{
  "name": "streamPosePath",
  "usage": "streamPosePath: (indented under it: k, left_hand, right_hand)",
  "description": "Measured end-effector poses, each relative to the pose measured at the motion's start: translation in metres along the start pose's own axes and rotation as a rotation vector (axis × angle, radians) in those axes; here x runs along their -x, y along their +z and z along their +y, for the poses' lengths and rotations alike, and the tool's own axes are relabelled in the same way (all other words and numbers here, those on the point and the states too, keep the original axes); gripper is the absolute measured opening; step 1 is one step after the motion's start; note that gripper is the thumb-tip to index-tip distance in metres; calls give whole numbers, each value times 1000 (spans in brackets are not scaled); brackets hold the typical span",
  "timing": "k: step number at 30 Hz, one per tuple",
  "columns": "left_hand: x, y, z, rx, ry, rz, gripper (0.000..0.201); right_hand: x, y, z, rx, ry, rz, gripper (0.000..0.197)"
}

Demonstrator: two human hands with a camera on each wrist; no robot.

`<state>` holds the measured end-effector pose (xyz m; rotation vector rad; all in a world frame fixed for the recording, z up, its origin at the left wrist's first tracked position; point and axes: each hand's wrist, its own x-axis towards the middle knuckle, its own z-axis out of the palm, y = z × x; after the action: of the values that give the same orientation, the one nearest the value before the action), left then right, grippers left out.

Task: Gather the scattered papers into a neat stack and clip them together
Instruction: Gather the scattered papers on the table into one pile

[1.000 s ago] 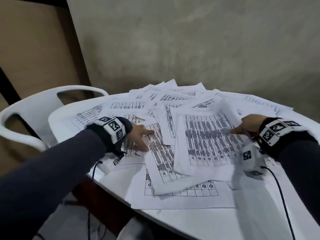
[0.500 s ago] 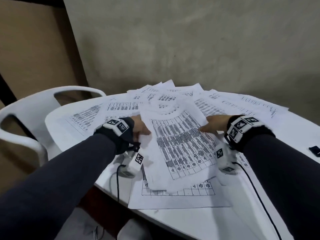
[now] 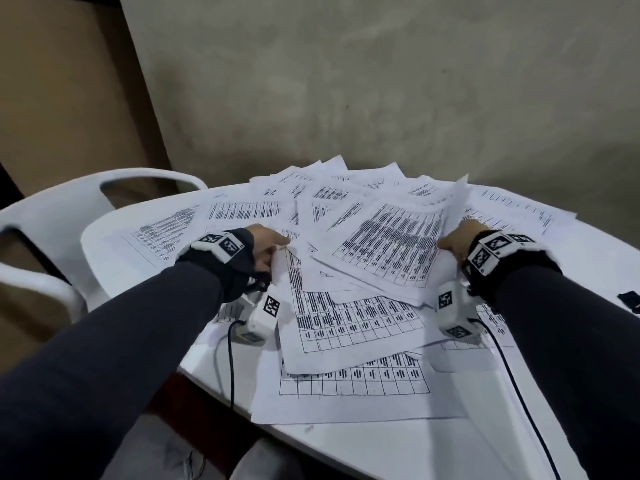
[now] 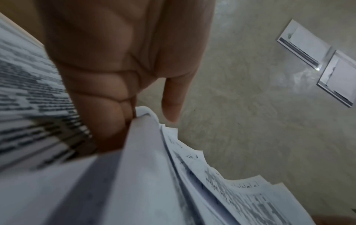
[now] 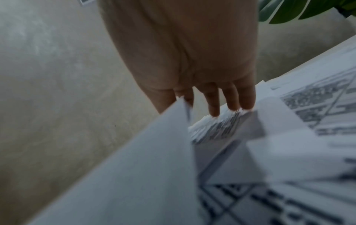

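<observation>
Several printed table sheets (image 3: 388,244) lie overlapping on a white round table (image 3: 398,448). My left hand (image 3: 270,244) presses against the left side of the heap, and my right hand (image 3: 457,237) presses against its right side. In the left wrist view my left hand (image 4: 125,68) has straight fingers set against the bunched sheet edges (image 4: 154,175). In the right wrist view my right hand (image 5: 183,53) touches the papers (image 5: 289,152) with straight fingers (image 5: 231,99), and one sheet stands up beside it. A small black thing, maybe the clip (image 3: 630,299), lies at the table's right edge.
A white plastic chair (image 3: 52,216) stands left of the table. A grey wall (image 3: 381,98) rises right behind the far sheets. More sheets lie spread at the back and left of the table. Wrist-camera cables trail over the near sheets.
Both hands have swept sheets from the sides toward the middle, bunching them into a thicker heap. A sheet edge now stands up by my right hand.
</observation>
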<state>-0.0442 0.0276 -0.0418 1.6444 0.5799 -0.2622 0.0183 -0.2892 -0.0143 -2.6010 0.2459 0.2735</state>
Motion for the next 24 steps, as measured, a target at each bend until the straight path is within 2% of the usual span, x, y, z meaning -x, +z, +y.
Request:
streamPosePath:
  k: [2,4,7,11,13,14,17,20,21,22,24]
  left_hand:
    - [-2,0,0,-6,10,-16,21]
    - [-3,0,0,-12,15,-24,40]
    - [-5,-2,4,-47,22,-7,66]
    - [3,-1,10,-546,81,152,65]
    - [0,-4,10,-676,86,159,61]
    - [-2,-7,9,-695,87,157,61]
    - [0,-13,5,-670,79,133,59]
    - [-24,-23,-7,-540,77,-17,92]
    - [-36,-27,-10,-507,77,-60,95]
    - [-34,-25,-9,-489,81,-87,92]
    - [-10,-16,0,-453,103,-102,70]
  right_hand:
    - [4,6,-8,219,-73,-73,21]
    - [11,13,-20,412,-174,-131,25]
    - [18,15,-31,473,-298,-205,30]
    - [24,19,-34,207,-320,-380,13]
    - [25,17,-33,89,-334,-312,10]
    - [24,15,-31,58,-323,-233,11]
    - [19,9,-16,130,-169,-18,48]
    - [20,13,-2,533,-205,-99,56]
    - [18,17,0,640,-237,-132,60]
    - [19,18,0,696,-265,-166,63]
    - [17,18,-4,672,-331,-235,68]
